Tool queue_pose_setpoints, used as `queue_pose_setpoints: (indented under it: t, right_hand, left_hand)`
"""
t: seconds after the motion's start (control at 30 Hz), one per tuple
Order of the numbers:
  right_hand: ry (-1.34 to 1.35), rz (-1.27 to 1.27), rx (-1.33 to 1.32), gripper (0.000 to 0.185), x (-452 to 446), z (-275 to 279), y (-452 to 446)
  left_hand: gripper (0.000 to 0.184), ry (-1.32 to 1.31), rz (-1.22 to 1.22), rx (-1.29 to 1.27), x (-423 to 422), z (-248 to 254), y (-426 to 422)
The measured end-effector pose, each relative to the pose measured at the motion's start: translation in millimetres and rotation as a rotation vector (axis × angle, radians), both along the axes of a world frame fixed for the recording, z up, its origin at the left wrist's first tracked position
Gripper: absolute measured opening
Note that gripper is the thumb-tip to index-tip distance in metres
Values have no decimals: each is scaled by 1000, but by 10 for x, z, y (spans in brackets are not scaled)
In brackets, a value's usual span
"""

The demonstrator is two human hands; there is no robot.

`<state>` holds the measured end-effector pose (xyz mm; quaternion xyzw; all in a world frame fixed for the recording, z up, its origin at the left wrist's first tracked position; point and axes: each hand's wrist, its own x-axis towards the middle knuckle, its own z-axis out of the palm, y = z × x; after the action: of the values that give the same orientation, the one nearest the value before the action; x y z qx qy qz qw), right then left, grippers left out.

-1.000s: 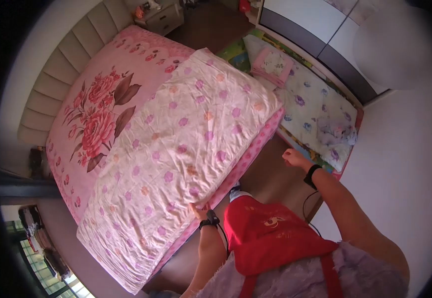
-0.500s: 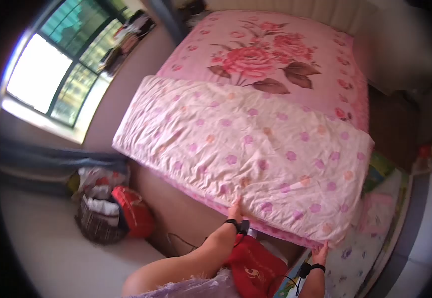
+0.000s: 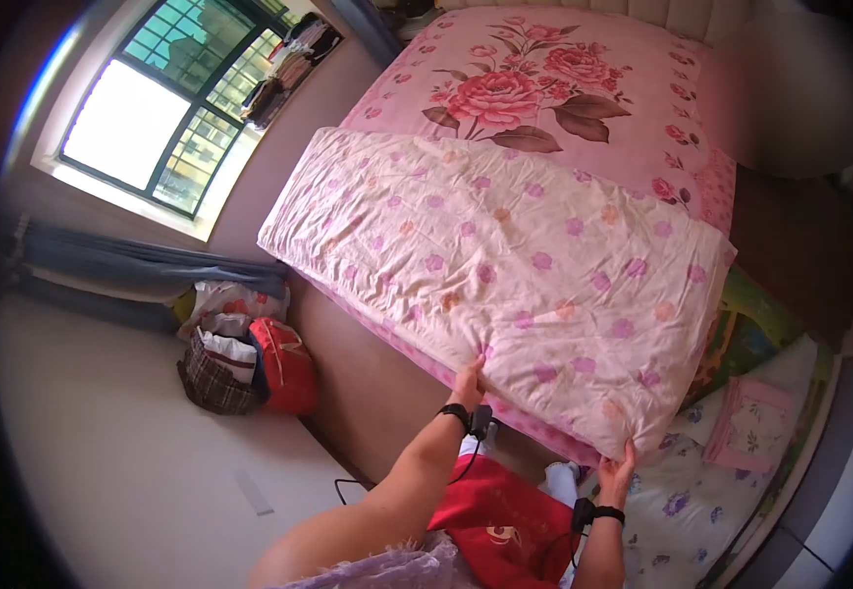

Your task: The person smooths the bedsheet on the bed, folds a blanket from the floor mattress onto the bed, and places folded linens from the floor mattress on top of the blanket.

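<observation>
A white quilt (image 3: 417,231) with pink and orange flower prints lies across the foot end of the bed, its surface lightly wrinkled. My left hand (image 3: 469,381) is closed on its near edge, roughly midway along the visible front. Near the quilt's right front corner, my right hand (image 3: 619,473) grips the same edge with fingers pinched at the cloth. Beyond the quilt spreads a pink bedsheet (image 3: 387,103) with large printed roses. A strip of pink fabric shows beneath the quilt along the mattress edge.
Bags, including a red one (image 3: 284,365) and a plaid one (image 3: 213,381), sit at left by the curtain (image 3: 142,257). A floral floor mat (image 3: 677,520) with a folded pink cloth (image 3: 752,424) lies at right. Clothes (image 3: 294,64) rest on the windowsill.
The camera view has shifted, so the bed, bags and window sit differently in the picture. Both hands stay on the quilt's edge, and the quilt's layout looks much the same.
</observation>
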<state>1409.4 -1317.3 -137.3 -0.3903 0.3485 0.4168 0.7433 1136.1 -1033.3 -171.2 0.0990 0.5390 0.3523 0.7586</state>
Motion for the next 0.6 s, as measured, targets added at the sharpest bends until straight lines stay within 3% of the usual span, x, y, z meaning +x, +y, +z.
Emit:
queue_pose_setpoints:
  t: [0.1,0.17,0.23,0.33,0.37,0.47,0.5,0.6]
  right_hand:
    - [-99,61,205,41,156,894,-14]
    - [-212,112,261,45,212,1377,-127]
    - [-189,126,195,43,181,1103,-369]
    - [-48,214,84,38,7,409,-711]
    - [16,253,43,35,-7,188,-771]
    - [72,382,-207,43,-63,-143,-840]
    - [90,401,-264,31,-76,-94,-822]
    - [98,409,-204,34,-111,-224,-875]
  left_hand:
    - [29,-117,21,55,161,883,-52]
    - [37,-134,66,82,135,1042,-182]
    - [42,-93,142,108,261,1179,-399]
    - [41,140,293,58,88,347,-581]
    - [40,387,451,-24,327,637,-637]
    - [48,511,539,-139,201,80,-625]
    - [41,357,474,36,157,29,-712]
    - [38,135,146,-230,-83,135,-917]
